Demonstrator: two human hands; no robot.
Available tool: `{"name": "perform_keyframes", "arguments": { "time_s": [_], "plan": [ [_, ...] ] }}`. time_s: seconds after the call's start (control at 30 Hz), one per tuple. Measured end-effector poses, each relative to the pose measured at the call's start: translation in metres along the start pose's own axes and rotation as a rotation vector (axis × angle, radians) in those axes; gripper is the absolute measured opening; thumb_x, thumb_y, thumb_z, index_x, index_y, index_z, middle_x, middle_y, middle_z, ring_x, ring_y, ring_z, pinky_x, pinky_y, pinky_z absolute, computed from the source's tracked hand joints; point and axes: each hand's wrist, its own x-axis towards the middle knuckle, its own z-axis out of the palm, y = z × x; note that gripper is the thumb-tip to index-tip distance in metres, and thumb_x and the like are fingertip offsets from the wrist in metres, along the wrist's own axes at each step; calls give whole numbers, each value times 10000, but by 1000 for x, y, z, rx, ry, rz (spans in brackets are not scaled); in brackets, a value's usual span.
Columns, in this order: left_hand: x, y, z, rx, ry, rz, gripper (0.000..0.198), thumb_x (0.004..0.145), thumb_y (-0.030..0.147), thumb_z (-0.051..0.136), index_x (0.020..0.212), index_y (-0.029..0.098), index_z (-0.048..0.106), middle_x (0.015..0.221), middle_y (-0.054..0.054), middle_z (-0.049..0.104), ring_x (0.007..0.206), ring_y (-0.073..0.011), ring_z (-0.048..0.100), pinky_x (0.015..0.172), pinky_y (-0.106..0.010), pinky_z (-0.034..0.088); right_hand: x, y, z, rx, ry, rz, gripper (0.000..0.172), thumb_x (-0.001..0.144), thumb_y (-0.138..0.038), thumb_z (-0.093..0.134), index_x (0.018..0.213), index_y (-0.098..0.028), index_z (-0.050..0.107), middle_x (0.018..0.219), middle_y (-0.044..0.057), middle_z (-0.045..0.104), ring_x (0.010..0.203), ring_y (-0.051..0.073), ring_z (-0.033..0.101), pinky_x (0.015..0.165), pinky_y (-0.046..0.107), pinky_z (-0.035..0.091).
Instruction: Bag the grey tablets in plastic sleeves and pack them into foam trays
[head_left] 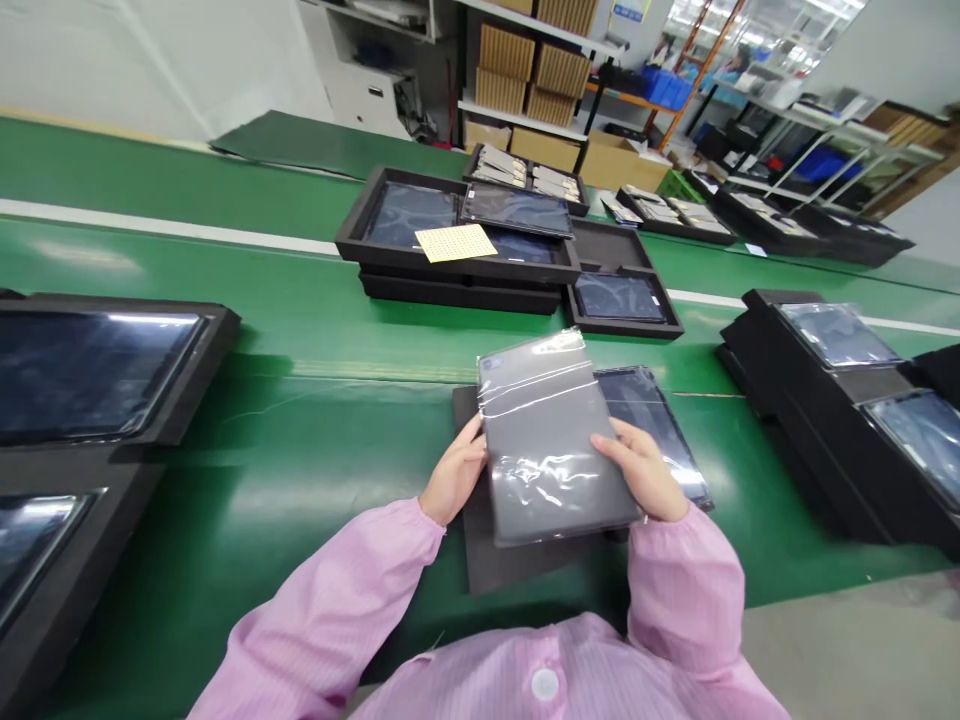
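Over there, the wrapped tablet (551, 445) at the clock's centre has a smooth matt grey back under creased, glossy clear plastic. At three o'clock, another tablet (654, 425) gleams like glass. The green bench top (337, 430) has a smooth sheen. Nine o'clock: a matt black, foam-looking tray (206, 355); eleven, a yellow paper sheet (456, 243); eight, a pink cloth sleeve (322, 600), softly wrinkled.

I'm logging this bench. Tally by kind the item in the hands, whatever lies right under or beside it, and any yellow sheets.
Tablets: 2
Dark sheet: 1
Yellow sheet: 1
Total: 4
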Motion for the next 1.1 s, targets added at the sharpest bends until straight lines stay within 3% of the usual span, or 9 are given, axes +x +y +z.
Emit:
{"name": "perform_keyframes", "arguments": {
  "time_s": [0.1,0.23,0.37,0.47,0.6,0.8,0.9,1.0,1.1],
  "plan": [
    [3,2,-3,-16,36,-26,859,593,291,694,1423,134,544,1420,-171,642,1413,-318,511,1198,-421,350,-12,-24,-14,-265,102,-108,290,770,-454,644,901,-210,734,749,34,753,705,242,709,659,331,535],
    [1,4,-4,26,10,-42,803,649,379,679,1407,136,574,1476,-179,599,1452,-330,471,1201,-432,360,-31,-39,2,-749,158,-227,255,829,-349,566,958,-228,751,643,24,723,572,233,681,574,315,480],
    [-12,8,4,29,29,-62,606,726,461,645,1248,153,680,1329,-161,701,1329,-360,588,1101,-477,479,-44,-38,15,-542,-86,-288,293,869,-344,563,1037,-239,778,851,28,813,667,210,761,652,308,583],
    [-23,8,12,18,186,-125,429,778,459,644,1062,147,720,1134,-135,771,1151,-352,696,995,-471,568,-47,-27,-3,-405,117,-270,298,857,-386,604,1042,-242,787,896,31,822,782,222,790,721,322,624],
    [-28,0,20,81,325,-134,318,787,331,704,1076,199,705,1106,-82,783,1084,-293,733,945,-427,607,-40,0,-47,-372,347,-126,284,815,-376,656,1009,-216,787,894,57,821,809,244,792,791,362,631],
    [-21,-7,19,272,237,-82,547,753,350,782,1279,267,659,1340,-90,706,1347,-310,598,1154,-446,482,-16,56,-106,-419,627,67,247,866,-311,684,1059,-168,742,1117,150,773,1077,321,729,1006,502,548],
    [-29,-6,8,528,308,107,835,773,431,774,1526,322,430,1628,-89,441,1547,-308,348,1284,-462,273,-2,80,-122,-398,675,133,310,943,-345,695,1188,-157,680,1293,144,680,1211,303,645,1067,537,498],
    [-48,-17,-6,811,454,367,1086,755,541,764,1634,281,181,1742,-95,156,1619,-310,103,1319,-440,122,10,96,-127,-311,594,192,285,990,-366,670,1201,-174,663,1267,97,667,1119,247,665,979,479,559],
    [-63,-27,-23,898,446,82,1035,812,649,655,1643,278,162,1745,-79,160,1610,-331,136,1317,-434,117,17,104,-128,-179,473,242,254,996,-353,668,1169,-167,666,1185,78,685,1008,214,688,881,418,600]
  ]
}}
